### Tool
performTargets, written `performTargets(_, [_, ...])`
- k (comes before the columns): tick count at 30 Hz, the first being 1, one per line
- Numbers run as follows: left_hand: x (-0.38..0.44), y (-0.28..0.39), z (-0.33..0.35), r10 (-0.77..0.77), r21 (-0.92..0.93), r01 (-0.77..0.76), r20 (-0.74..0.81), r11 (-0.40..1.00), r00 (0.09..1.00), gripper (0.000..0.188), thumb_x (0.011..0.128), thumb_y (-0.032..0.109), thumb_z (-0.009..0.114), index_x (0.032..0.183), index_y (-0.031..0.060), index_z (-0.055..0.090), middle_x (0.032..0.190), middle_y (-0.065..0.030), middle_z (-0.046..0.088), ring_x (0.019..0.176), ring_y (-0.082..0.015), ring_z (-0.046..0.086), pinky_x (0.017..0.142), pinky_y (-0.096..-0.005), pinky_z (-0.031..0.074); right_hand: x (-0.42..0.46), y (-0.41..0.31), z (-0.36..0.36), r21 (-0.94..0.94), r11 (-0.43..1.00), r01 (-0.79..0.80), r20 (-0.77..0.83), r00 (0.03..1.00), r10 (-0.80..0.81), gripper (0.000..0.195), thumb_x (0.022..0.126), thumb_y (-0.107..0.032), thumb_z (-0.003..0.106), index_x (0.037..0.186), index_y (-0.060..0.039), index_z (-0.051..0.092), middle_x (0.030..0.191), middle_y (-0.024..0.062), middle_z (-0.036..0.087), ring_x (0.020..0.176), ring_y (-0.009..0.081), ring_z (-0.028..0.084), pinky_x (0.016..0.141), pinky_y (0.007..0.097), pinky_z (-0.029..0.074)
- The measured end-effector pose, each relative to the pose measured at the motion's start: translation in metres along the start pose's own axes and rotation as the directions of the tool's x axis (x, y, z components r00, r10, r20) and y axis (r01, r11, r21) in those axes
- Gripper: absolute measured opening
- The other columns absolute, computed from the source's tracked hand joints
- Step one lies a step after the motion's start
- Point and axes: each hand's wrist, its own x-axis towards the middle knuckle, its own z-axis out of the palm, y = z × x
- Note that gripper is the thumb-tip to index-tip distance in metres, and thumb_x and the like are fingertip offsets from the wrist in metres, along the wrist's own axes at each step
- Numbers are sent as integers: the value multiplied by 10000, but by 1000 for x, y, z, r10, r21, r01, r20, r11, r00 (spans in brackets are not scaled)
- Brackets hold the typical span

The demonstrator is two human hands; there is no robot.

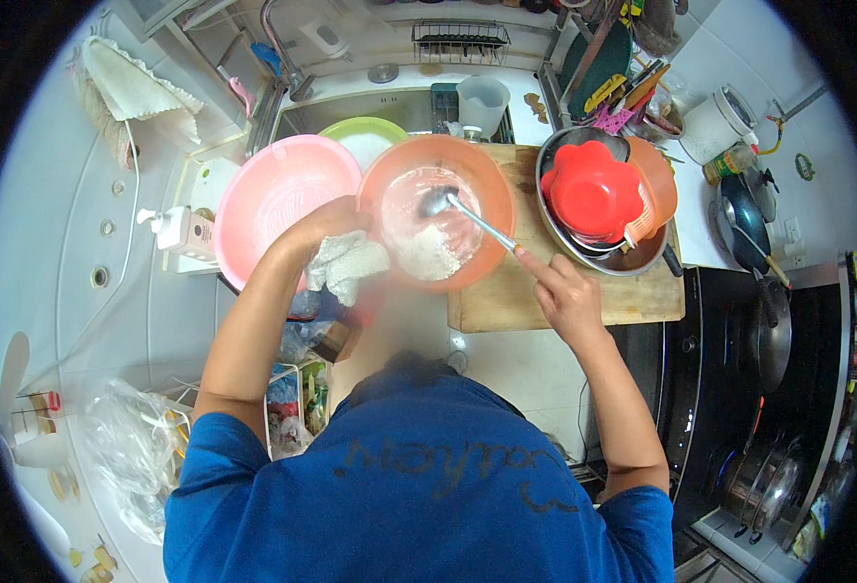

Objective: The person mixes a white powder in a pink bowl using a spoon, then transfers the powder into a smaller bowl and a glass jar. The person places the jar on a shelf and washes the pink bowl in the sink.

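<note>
My right hand [568, 295] grips the handle end of a metal ladle [483, 218], index finger laid along it. Its dark bowl rests inside an orange plastic basin [498, 186], over a heap of white powder [428, 253]. Powder also coats the basin's floor and wall. My left hand [335, 221] is at that basin's left rim, with a crumpled white cloth [348, 266] bunched under the palm; its fingertips are hidden. Left of it stands a pink plastic basin [283, 182], whose inside looks wet or smeared.
A wooden board [545, 310] lies under the orange basin's right side. On it, a metal pan [581, 266] holds a red flower-shaped bowl [592, 191] and an orange basket [651, 186]. Behind are a sink [407, 102], a green basin [363, 124] and a clear jug [483, 102]. A pump bottle [184, 233] stands left.
</note>
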Motion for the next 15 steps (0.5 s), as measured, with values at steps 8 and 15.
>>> performTargets(8, [-8,4,7,26,10,-26,-54,1000,998,432,752,78,490,1162,-51,533,797,-91,635,656,-160,623,604,-279,515,-10,-2,19,47,997,-61,-14,998,62,589,676,8,620,1219,-223,607,713,73,462,579,250,565,506,372,486])
performTargets(15, [-19,7,12,68,-139,-84,-116,987,991,478,753,63,474,1215,-55,501,827,-93,623,677,-147,608,618,-275,504,-10,-8,29,109,989,-98,-69,992,106,571,676,9,624,1202,-213,622,692,79,447,566,245,551,511,372,479])
